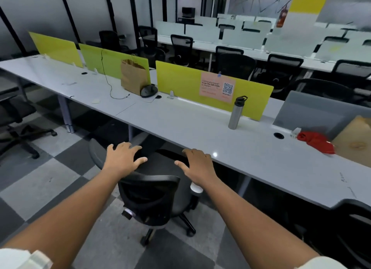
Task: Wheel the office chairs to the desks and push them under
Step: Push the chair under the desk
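Note:
A black mesh office chair (149, 196) stands right in front of me on its castors, its front end reaching the edge of the long white desk (200, 128). My left hand (122, 160) lies over the chair's top on the left with its fingers spread. My right hand (197, 165) is over the chair's right side beside the desk edge, fingers also spread. Neither hand curls around any part of the chair. Whether the palms press on it I cannot tell.
On the desk stand a steel bottle (236, 113), a brown paper bag (133, 77), a red cloth (315, 141) and yellow-green dividers (180, 79). Another black chair (20, 116) stands at the left, a third (351, 228) at the lower right. More desks and chairs fill the back.

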Demonstrator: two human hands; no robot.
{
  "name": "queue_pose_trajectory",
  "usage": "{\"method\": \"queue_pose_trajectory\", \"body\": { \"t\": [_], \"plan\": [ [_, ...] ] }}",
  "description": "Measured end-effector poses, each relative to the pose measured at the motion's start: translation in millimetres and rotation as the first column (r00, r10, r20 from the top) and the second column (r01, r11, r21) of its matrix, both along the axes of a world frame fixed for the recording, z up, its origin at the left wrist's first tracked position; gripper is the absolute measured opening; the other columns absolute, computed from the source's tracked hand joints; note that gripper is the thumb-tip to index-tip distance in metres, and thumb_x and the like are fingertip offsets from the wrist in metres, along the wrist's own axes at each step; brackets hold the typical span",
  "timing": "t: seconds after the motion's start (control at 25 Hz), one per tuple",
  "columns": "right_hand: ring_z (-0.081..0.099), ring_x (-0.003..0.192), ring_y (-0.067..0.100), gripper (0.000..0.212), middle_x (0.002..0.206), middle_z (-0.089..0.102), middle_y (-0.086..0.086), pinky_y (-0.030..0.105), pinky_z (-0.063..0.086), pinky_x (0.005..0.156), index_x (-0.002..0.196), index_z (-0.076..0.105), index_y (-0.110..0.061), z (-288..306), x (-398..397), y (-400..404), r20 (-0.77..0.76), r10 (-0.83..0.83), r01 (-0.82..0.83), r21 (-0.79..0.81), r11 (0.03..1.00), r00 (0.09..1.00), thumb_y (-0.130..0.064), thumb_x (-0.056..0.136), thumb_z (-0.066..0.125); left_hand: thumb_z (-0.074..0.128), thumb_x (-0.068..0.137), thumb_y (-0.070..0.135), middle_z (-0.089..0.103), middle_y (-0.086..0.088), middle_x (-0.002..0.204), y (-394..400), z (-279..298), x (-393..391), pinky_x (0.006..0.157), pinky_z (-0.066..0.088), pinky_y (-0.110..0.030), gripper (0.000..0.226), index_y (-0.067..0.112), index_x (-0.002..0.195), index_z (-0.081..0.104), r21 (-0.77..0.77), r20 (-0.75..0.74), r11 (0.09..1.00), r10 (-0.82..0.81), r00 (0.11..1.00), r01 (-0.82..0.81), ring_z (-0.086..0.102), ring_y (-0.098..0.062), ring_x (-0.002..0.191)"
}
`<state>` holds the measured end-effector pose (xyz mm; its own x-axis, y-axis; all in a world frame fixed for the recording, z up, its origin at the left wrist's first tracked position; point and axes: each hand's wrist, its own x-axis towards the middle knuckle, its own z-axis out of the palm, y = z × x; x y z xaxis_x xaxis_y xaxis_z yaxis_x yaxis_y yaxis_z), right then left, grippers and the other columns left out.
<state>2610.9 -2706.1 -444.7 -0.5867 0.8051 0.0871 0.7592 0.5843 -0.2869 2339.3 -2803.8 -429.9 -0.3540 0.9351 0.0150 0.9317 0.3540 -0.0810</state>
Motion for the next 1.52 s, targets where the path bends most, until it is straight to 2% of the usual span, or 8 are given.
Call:
{"method": "queue_pose_trajectory", "body": {
  "t": [0.24, 0.6, 0.8, 1.0, 1.16, 1.32, 1.4, 1.52],
  "plan": [
    [0.046, 0.131, 0.024, 0.071, 0.141, 0.053, 0.000, 0.048, 0.037, 0.107, 0.146, 0.043, -0.028, 6, -18, -52, 0.031, 0.076, -0.075, -0.017, 0.997, 0.997, -0.075, 0.093, 0.039, 0.034, 0.085, 0.087, 0.033, 0.004, 0.159, -67, 6, -24, 0.118, 0.020, -0.049, 0.085, 0.043, 0.157, 0.023, -0.172, 0.013, 0.977, -0.123, 0.992, 0.124, 0.023, -0.015, 0.150],
    [0.046, 0.131, 0.028, 0.075, 0.146, 0.043, 0.006, 0.044, 0.049, 0.097, 0.152, 0.033, -0.025, -2, -61, -100, 0.221, 0.034, -0.015, -0.085, 0.996, 0.975, -0.053, 0.091, 0.065, 0.073, 0.090, 0.041, 0.010, -0.007, 0.169, -85, -14, -87, 0.119, 0.029, -0.041, 0.099, 0.037, 0.162, 0.005, -0.277, -0.007, 0.941, -0.202, 0.979, 0.192, 0.007, -0.024, 0.156],
    [0.044, 0.137, 0.030, 0.075, 0.150, 0.043, 0.007, 0.047, 0.040, 0.108, 0.156, 0.030, -0.025, -10, -137, -108, 0.305, 0.053, 0.012, -0.207, 0.978, 0.951, -0.052, 0.094, 0.063, 0.068, 0.094, 0.039, 0.009, 0.002, 0.170, -60, -32, -167, 0.123, 0.017, -0.050, 0.091, 0.041, 0.161, 0.006, -0.382, -0.035, 0.866, -0.361, 0.932, 0.322, 0.000, -0.024, 0.157],
    [0.045, 0.136, 0.030, 0.056, 0.148, 0.050, 0.005, 0.059, 0.019, 0.118, 0.154, 0.034, -0.028, -35, -219, -114, 0.394, -0.050, 0.143, -0.212, 0.967, 0.918, -0.054, 0.105, 0.038, 0.059, 0.100, 0.034, 0.016, 0.003, 0.169, -35, -49, -220, 0.125, 0.014, -0.050, 0.078, 0.044, 0.160, 0.010, -0.370, 0.108, 0.780, -0.504, 0.857, 0.505, 0.013, -0.026, 0.156],
    [0.046, 0.136, 0.026, 0.046, 0.144, 0.055, -0.002, 0.066, 0.012, 0.116, 0.150, 0.042, -0.034, -33, -235, -106, 0.370, -0.112, 0.232, -0.298, 0.926, 0.922, -0.048, 0.106, 0.041, 0.054, 0.103, 0.029, 0.042, 0.002, 0.158, -4, -53, -227, 0.111, 0.039, -0.038, 0.057, 0.038, 0.156, 0.035, -0.353, 0.159, 0.784, -0.487, 0.859, 0.510, 0.037, -0.022, 0.146],
    [0.042, 0.140, 0.016, 0.044, 0.146, 0.054, -0.011, 0.064, 0.004, 0.119, 0.148, 0.047, -0.036, -30, -229, -96, 0.274, -0.163, 0.254, -0.340, 0.906, 0.948, -0.043, 0.105, 0.047, 0.054, 0.103, 0.032, 0.053, -0.001, 0.146, 22, -64, -229, 0.109, 0.041, -0.039, 0.052, 0.037, 0.152, 0.042, -0.367, 0.225, 0.793, -0.432, 0.873, 0.487, 0.045, -0.021, 0.139],
    [0.042, 0.141, 0.014, 0.045, 0.148, 0.053, -0.013, 0.059, 0.009, 0.120, 0.148, 0.048, -0.038, -27, -228, -93, 0.265, -0.154, 0.242, -0.341, 0.908, 0.952, -0.045, 0.104, 0.050, 0.054, 0.102, 0.037, 0.057, -0.003, 0.139, 24, -68, -229, 0.101, 0.046, -0.038, 0.048, 0.037, 0.150, 0.044, -0.351, 0.207, 0.794, -0.451, 0.868, 0.496, 0.052, -0.022, 0.130],
    [0.051, 0.135, 0.014, 0.052, 0.143, 0.059, -0.012, 0.039, 0.035, 0.115, 0.143, 0.055, -0.042, -20, -220, -79, 0.261, -0.107, 0.218, -0.444, 0.869, 0.959, -0.052, 0.093, 0.066, 0.058, 0.096, 0.052, 0.062, 0.000, 0.134, 23, -63, -237, 0.087, 0.044, -0.033, 0.053, 0.039, 0.146, 0.049, -0.303, 0.170, 0.796, -0.496, 0.852, 0.524, 0.057, -0.021, 0.124]
  ]
}}
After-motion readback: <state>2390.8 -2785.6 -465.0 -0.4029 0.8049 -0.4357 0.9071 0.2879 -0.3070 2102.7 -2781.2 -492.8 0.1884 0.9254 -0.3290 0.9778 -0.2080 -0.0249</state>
